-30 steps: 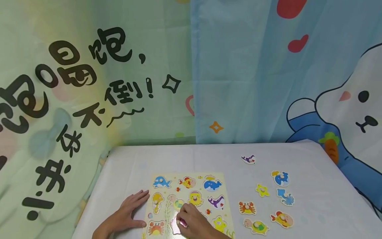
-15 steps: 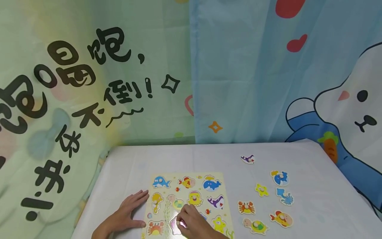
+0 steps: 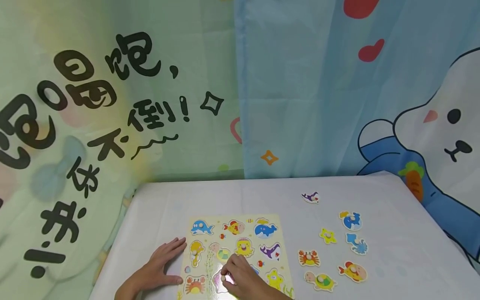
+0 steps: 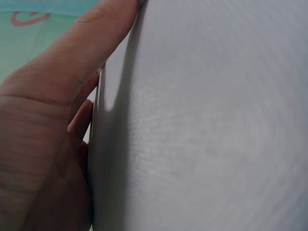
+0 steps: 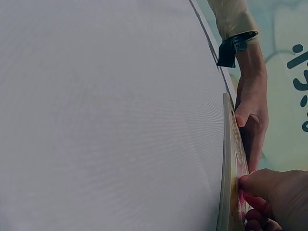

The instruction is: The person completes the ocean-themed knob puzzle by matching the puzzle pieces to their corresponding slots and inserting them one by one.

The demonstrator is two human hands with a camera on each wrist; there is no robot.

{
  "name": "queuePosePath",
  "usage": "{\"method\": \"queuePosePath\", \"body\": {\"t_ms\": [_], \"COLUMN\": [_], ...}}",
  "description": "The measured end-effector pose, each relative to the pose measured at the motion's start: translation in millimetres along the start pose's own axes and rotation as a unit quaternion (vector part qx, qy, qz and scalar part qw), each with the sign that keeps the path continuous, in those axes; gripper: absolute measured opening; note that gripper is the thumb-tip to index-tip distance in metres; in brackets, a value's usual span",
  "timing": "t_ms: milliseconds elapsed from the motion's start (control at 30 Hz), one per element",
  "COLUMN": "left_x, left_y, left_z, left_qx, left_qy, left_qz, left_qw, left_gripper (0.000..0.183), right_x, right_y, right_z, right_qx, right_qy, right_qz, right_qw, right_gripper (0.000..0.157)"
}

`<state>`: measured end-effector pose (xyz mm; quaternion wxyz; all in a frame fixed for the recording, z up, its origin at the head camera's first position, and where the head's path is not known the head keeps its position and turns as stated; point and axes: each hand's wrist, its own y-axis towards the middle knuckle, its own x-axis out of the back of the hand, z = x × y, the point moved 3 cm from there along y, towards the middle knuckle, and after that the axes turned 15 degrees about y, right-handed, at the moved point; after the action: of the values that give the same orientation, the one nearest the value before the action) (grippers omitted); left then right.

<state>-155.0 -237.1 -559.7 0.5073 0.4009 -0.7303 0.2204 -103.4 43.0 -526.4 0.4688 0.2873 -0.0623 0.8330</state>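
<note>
The right hand (image 3: pixel 241 277) pinches a pink piece (image 3: pixel 218 283) low on the board (image 3: pixel 231 240), the octopus (image 3: pixel 244 247) seated just beyond it. The left hand (image 3: pixel 159 263), thumb spread, touches the board's edge. Over to the right hand's right, seven loose pieces (image 3: pixel 309 258) dot the desk (image 3: pixel 210 196).

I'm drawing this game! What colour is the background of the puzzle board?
Pale yellow. The puzzle board shows best in the head view.
</note>
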Motion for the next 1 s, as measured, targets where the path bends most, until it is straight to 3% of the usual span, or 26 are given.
{"method": "queuePosePath", "body": {"t_ms": [67,633,800,867,1000], "left_x": [-0.4,-0.1,-0.9,-1.4,-1.0], "left_y": [0.3,1.0,1.3,0.5,-0.2], "left_z": [0.1,-2.9,-1.5,-0.9,0.4], "left_qx": [0.001,0.006,-0.002,0.001,0.011], "left_qy": [0.000,-0.009,-0.004,-0.006,-0.010], "left_qz": [0.001,0.003,-0.003,0.000,0.008], "left_qw": [1.0000,0.9999,1.0000,1.0000,0.9999], "left_gripper": [0.091,0.091,0.090,0.090,0.090], "right_x": [0.8,0.2,2.6,5.3,15.4], "right_y": [-1,-10,-15,-20,-38], "right_z": [-1,-3,-3,-1,2], "right_qx": [-0.008,0.056,0.079,0.069,-0.014], "right_qy": [0.007,-0.021,-0.042,-0.032,0.047], "right_qz": [0.005,-0.020,-0.040,-0.037,-0.012], "right_qw": [1.000,0.998,0.995,0.996,0.999], "right_gripper": [0.005,0.016,0.031,0.036,0.047]}}
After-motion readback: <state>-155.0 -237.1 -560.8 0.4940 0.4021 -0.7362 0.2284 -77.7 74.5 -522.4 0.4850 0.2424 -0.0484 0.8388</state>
